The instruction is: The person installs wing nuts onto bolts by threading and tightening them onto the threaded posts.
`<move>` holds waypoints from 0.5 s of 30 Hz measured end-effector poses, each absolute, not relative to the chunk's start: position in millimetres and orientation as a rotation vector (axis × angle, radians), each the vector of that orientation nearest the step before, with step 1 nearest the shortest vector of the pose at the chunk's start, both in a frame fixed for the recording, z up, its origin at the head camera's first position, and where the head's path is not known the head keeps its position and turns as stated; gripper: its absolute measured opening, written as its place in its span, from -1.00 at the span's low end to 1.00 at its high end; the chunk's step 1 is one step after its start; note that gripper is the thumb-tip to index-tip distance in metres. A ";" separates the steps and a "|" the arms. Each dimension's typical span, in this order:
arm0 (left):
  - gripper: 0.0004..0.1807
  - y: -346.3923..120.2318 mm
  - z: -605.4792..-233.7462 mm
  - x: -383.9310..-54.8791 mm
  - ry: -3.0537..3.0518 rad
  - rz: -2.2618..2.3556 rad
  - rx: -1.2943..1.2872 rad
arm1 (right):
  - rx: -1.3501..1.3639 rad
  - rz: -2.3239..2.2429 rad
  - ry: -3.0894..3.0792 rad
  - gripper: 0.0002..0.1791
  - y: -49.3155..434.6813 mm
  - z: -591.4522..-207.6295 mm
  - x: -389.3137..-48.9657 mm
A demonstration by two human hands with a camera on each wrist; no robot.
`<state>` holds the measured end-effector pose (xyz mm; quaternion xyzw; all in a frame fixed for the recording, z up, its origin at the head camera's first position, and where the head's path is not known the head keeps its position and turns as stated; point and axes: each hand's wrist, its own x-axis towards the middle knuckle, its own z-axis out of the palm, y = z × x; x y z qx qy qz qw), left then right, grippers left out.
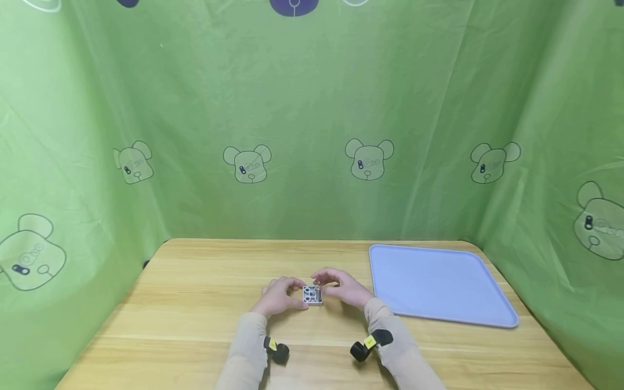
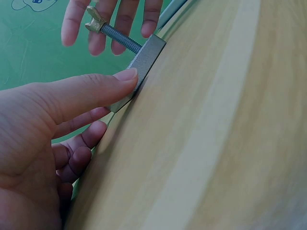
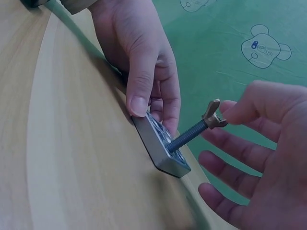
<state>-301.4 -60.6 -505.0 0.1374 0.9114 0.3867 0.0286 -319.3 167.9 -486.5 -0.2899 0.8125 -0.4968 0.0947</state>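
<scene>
Low in the centre of the head frame, we saw the left grip (image 1: pixel 280 297) pinching a small metal block (image 3: pixel 152 143) on the desk (image 1: pixel 195 325). A threaded bolt (image 3: pixel 189 135) stood up from it, topped by a brass wing nut (image 3: pixel 211 116). The right grip's (image 1: pixel 346 290) fingers curved loosely by the nut; we couldn't tell whether they touched. A pale blue tray (image 1: pixel 439 281) lay lower right.

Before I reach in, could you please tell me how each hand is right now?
Left hand: closed, holding the metal block.
Right hand: open beside the wing nut; whether touching cannot be told.
</scene>
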 end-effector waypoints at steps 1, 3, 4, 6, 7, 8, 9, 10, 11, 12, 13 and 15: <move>-0.42 -60.4 -505.0 -301.3 2.810 1.198 0.421 | -0.866 -1.466 2.408 -0.56 168.1 -486.6 -319.2; -0.43 -60.3 -505.0 -301.2 2.804 1.204 0.415 | -0.874 -1.451 2.410 -0.56 168.3 -487.2 -319.1; -0.43 -60.5 -504.8 -301.1 2.799 1.211 0.416 | -0.866 -1.450 2.406 -0.57 168.2 -487.5 -319.0; -0.43 -61.1 -504.6 -301.5 2.786 1.222 0.413 | -0.851 -1.442 2.407 -0.60 167.6 -488.0 -318.7; -0.43 -61.5 -504.5 -301.6 2.781 1.225 0.416 | -0.845 -1.440 2.410 -0.62 167.2 -487.9 -318.4; -0.43 -61.7 -504.4 -301.5 2.777 1.226 0.418 | -0.841 -1.438 2.411 -0.63 166.9 -487.7 -318.1; -0.43 -61.9 -504.0 -301.6 2.775 1.227 0.419 | -0.836 -1.438 2.415 -0.65 166.6 -487.4 -317.8; -0.43 -61.9 -503.8 -301.7 2.773 1.229 0.420 | -0.833 -1.439 2.420 -0.67 166.2 -486.9 -317.6; -0.43 -61.8 -503.8 -301.6 2.773 1.227 0.420 | -0.831 -1.439 2.425 -0.69 165.9 -486.4 -317.2; -0.43 -61.7 -503.7 -301.5 2.774 1.224 0.420 | -0.831 -1.435 2.430 -0.71 165.7 -486.1 -317.0; -0.42 -61.6 -503.6 -301.4 2.775 1.222 0.421 | -0.831 -1.435 2.434 -0.73 165.7 -485.6 -316.7; -0.42 -61.4 -503.6 -301.6 2.780 1.216 0.420 | -0.833 -1.432 2.442 -0.76 165.9 -485.8 -317.0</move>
